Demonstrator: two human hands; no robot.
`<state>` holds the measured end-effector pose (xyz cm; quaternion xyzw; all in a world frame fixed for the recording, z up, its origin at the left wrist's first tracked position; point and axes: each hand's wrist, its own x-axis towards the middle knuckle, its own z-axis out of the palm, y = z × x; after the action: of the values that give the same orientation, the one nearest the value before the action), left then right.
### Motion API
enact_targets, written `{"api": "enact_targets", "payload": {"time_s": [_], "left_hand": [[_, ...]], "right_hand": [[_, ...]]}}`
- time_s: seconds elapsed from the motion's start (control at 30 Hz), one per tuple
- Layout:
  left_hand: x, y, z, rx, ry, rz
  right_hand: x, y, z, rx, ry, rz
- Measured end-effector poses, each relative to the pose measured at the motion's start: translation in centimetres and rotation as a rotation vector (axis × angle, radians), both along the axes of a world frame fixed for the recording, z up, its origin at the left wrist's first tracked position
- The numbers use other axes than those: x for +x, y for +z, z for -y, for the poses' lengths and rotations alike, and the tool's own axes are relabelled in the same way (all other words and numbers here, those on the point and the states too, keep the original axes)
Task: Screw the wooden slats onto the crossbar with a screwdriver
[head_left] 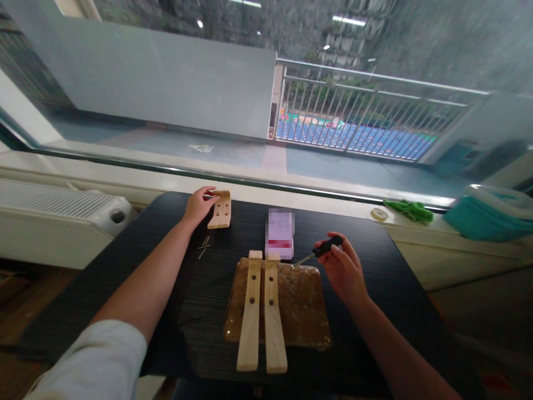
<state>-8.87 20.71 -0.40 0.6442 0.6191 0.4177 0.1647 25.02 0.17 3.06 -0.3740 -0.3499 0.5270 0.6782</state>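
While left hand (199, 207) touches pale, drilled wood (222, 210), grip unclear, right hand (343, 268) clasps screwdriver (323, 248).

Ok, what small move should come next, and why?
Probably draw the short wooden pieces nearer with the left hand: its fingers are at their edge, while the right hand holds the screwdriver and two longer wooden pieces lie across the plastic-wrapped brown slab.

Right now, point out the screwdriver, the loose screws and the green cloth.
Screwdriver (327, 246): head view, on its black handle.
Loose screws (205, 245): head view, where their thin shanks lie together.
Green cloth (410, 210): head view, on the middle of its crumpled fabric.
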Motion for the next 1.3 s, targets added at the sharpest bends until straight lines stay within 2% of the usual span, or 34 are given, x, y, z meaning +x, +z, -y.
{"api": "enact_targets", "payload": {"time_s": [0.3, 0.97, 1.3], "left_hand": [[-0.3, -0.3, -0.3, 0.093, 0.046, -0.014], [-1.2, 0.3, 1.1, 0.229, 0.075, -0.013], [-0.8, 2.1, 1.7, 0.309, 0.062, -0.031]], "right_hand": [[0.0, -0.2, 0.0, -0.029, 0.011, 0.009], [-0.1, -0.5, -0.3, -0.005, 0.0, 0.07], [0.1, -0.1, -0.4, 0.012, 0.024, 0.077]]}}
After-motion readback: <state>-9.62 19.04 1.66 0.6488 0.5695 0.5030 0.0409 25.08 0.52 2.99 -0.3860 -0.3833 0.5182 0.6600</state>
